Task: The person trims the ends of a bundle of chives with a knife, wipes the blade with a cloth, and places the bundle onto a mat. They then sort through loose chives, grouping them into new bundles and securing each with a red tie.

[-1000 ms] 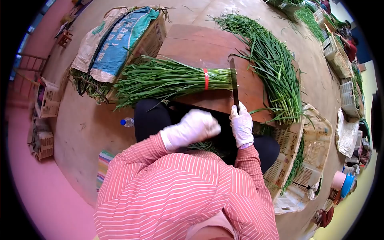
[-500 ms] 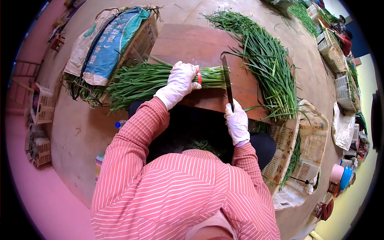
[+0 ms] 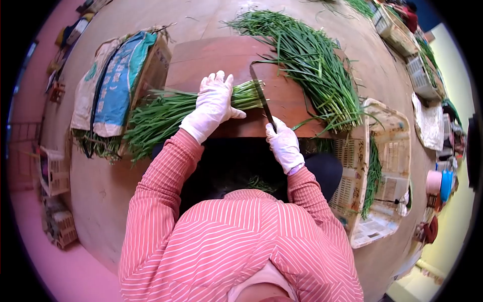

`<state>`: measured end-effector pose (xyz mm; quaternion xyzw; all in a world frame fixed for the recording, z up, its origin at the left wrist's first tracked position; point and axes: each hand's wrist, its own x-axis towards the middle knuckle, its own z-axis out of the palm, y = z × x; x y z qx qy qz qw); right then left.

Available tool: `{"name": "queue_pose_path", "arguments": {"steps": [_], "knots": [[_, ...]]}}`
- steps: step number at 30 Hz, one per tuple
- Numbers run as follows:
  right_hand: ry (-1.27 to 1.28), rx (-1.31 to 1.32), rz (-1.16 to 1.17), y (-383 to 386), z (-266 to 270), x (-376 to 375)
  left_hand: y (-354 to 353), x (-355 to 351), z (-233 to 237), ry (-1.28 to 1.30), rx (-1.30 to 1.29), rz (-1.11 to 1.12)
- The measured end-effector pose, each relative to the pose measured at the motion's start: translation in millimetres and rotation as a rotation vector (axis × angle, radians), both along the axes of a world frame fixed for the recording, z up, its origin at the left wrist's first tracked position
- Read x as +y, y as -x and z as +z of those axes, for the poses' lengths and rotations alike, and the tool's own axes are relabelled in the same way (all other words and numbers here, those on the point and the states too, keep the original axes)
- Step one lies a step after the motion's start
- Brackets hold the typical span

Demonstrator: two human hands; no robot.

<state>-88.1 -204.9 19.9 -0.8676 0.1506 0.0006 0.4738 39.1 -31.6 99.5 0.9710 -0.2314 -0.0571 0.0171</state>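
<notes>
My left hand (image 3: pixel 211 105), in a white glove, lies on a bundle of garlic chives (image 3: pixel 163 113) with its fingers spread and thumb apart. The leaves fan out to the left, and the pale stem ends point right. In my gloved right hand (image 3: pixel 285 147) is the handle of a long, dark knife (image 3: pixel 261 93). Its blade slants up and left, overlapping the stem ends. Under the bundle is a reddish-brown wooden board (image 3: pixel 216 55). A large loose pile of garlic chives (image 3: pixel 314 68) covers the board's right side, stems toward me.
On the left stands a crate of greens with a blue and white sack (image 3: pixel 118 83) over it. A pale plastic crate (image 3: pixel 390 166) with some greens sits to my right. More crates (image 3: pixel 395 32) line the far right, where a person in red (image 3: pixel 410 19) is partly visible.
My left hand has loosened from its closed grip on the bundle, its fingers now spread, and the red band no longer shows. The knife now tilts further left. The whole view has shifted.
</notes>
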Motion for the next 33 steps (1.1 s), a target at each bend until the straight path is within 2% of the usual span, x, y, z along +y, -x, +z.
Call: {"name": "queue_pose_path", "arguments": {"steps": [2,4,6,9,12,14,16,19,24,26,31,33], "knots": [[0.036,0.015,0.01,-0.3,7.5,2.4,-13.5,-20.2,-9.5,-0.044,0.025,-0.051],[0.142,-0.033,0.019,-0.2,8.8,3.5,-24.7,-37.5,-20.6,-0.02,0.141,-0.002],[0.148,-0.096,-0.006,1.1,2.0,5.0,-28.8,-46.0,-24.1,-0.004,0.118,-0.057],[0.124,-0.035,-0.039,1.9,3.4,5.9,-33.2,-51.6,-36.6,0.104,0.311,0.043],[0.164,-0.035,-0.026,2.7,5.7,7.8,-44.7,-44.8,-59.4,0.179,0.344,-0.024],[0.172,-0.101,-0.054,2.1,-0.1,9.7,-42.0,-45.8,-56.9,0.13,0.308,-0.025],[0.151,0.041,-0.017,0.2,8.7,8.2,-41.1,-47.3,-55.3,0.155,0.322,-0.004],[0.106,0.025,-0.026,-0.4,6.4,6.9,-40.5,-50.0,-52.6,0.072,0.286,0.017],[0.064,0.045,-0.016,-2.1,4.9,6.2,-38.5,-49.9,-49.2,0.106,0.281,-0.003],[0.101,-0.105,-0.067,-1.0,-6.5,8.9,-36.5,-51.6,-44.4,0.101,0.273,-0.004],[0.1,-0.09,-0.049,0.2,-3.4,7.4,-38.7,-51.4,-49.1,0.031,0.198,-0.039],[0.133,-0.09,-0.01,-0.9,-0.7,6.2,-38.8,-48.6,-51.0,0.097,0.25,-0.047]]}}
